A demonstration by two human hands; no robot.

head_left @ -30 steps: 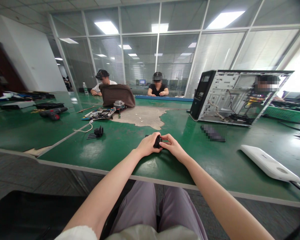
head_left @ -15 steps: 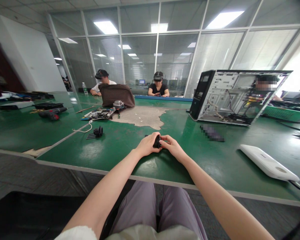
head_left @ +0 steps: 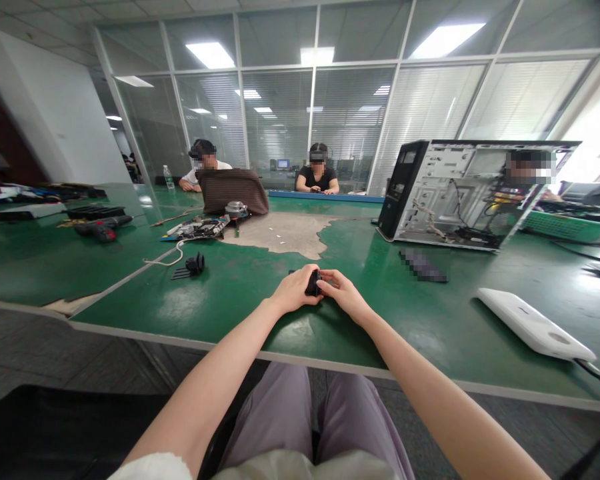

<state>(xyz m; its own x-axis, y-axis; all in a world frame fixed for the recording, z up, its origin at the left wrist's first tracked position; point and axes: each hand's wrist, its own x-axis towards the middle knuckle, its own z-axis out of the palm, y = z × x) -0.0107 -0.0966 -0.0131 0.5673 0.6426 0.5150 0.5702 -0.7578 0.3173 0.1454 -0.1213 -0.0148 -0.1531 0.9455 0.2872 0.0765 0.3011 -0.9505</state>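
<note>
A small black part is between my two hands, just above the green table; my fingers cover much of it, so its exact kind is hidden. My left hand is closed around its left side. From the right, my right hand pinches its edge with thumb and fingertips. Off to the left lies a black round-headed piece with thin prongs, apart from both hands.
An opened computer case stands at the right, near a pixelated dark object and a white power bank with a cable. Left lie a circuit board and power drill. Two people sit across the table; another is behind the case.
Both hands keep nearly the same hold on the black part. The whole view has shifted very slightly.
</note>
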